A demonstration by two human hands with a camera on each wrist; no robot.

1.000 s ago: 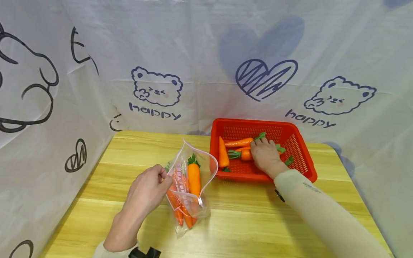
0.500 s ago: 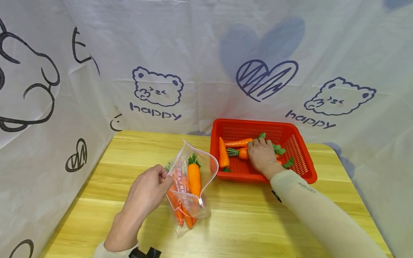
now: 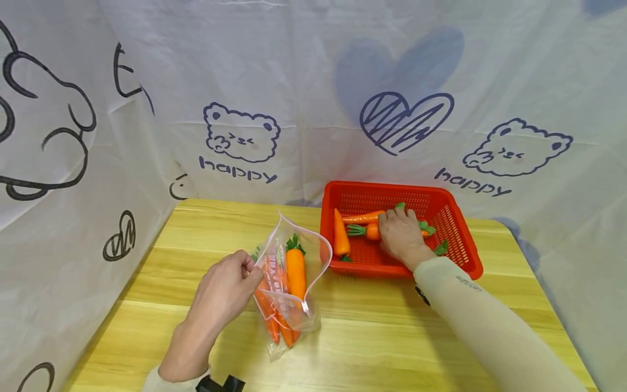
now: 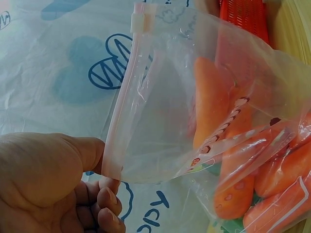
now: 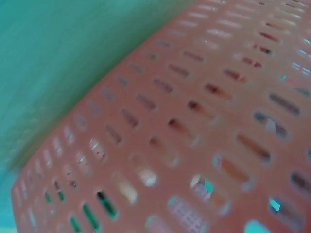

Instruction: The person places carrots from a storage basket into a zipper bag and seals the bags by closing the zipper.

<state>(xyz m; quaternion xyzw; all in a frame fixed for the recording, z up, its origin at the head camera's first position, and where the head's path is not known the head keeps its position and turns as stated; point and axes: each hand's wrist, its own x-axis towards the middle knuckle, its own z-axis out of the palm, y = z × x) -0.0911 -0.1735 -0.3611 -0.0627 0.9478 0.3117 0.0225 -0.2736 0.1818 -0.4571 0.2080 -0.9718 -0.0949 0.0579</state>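
My left hand [image 3: 222, 286] pinches the rim of a clear zip bag [image 4: 121, 116] between thumb and fingers. The bag's mouth gapes, with its slider [image 4: 142, 22] at one end. Several carrots lie inside, among them a thick orange carrot [image 3: 295, 272] with a leafy top. My right hand [image 3: 403, 234] is down in the red basket [image 3: 377, 269], back of the hand up, over several carrots. A carrot with green stems [image 3: 373, 232] runs under its fingers. The fingertips are hidden, so I cannot tell whether they grip it. The right wrist view is filled by slotted basket wall [image 5: 160, 126].
Inside the basket's left end, one carrot [image 3: 340, 234] lies lengthwise and another carrot [image 3: 362, 218] lies along the back. Green leaves [image 3: 441, 248] show right of the hand. The wooden table [image 3: 362, 337] backs onto a printed white cloth [image 3: 313, 109].
My right hand shifts slightly left, then back right inside the basket. The green-stemmed carrot beneath it and the leaves beside it move a little too. The left hand keeps its hold on the bag.
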